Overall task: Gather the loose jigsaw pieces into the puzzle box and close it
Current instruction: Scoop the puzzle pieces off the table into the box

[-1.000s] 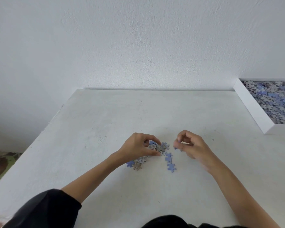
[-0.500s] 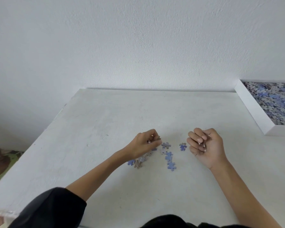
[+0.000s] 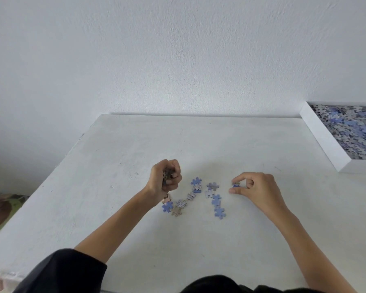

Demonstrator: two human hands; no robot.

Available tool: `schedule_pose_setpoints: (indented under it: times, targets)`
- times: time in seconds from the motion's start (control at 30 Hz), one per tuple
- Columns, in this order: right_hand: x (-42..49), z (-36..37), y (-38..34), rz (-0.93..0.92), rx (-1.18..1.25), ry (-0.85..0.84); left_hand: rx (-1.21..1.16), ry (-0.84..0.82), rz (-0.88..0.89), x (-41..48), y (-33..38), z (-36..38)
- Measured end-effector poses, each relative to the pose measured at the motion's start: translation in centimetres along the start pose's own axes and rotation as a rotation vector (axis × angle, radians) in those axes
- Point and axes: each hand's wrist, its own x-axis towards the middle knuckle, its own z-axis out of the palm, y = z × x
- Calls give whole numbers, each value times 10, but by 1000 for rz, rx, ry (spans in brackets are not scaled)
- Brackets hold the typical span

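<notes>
Several loose jigsaw pieces (image 3: 216, 201), blue, grey and patterned, lie scattered on the white table (image 3: 118, 157) between my hands. My left hand (image 3: 166, 179) is raised a little off the table, fist curled round a small bunch of pieces. To the right, my right hand (image 3: 255, 187) rests low on the table and pinches a blue piece (image 3: 235, 185) between thumb and forefinger. The open white puzzle box (image 3: 323, 142) sits at the far right, filled with many blue and grey pieces. No lid is in view.
The table stands against a white wall. Its left edge drops off to a floor with a green and brown mat (image 3: 0, 210). Bare tabletop lies between the loose pieces and the box.
My left hand has lifted off the pile and turned up into a fist holding pieces. My right hand has reached down and pinched the blue piece that lay beside it.
</notes>
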Motion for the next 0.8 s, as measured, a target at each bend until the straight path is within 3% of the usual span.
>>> schedule_pose_setpoints:
  times: [0.17,0.33,0.57,0.67,0.8]
  targets:
    - [4,-5,3,31,48,-97,841,88,321,-2,-5,-8]
    - [4,-7,2,0,102,-181,1124,-55,398,4,-13,-11]
    - [-2,-4,-16,188,824,-312,1361,-178,417,20,-6,-7]
    - [0,-4,-16,327,1305,-346,1410,-223,415,24,-2,-7]
    - [2,6,-10,443,1846,-518,1432,-273,340,31,2,-7]
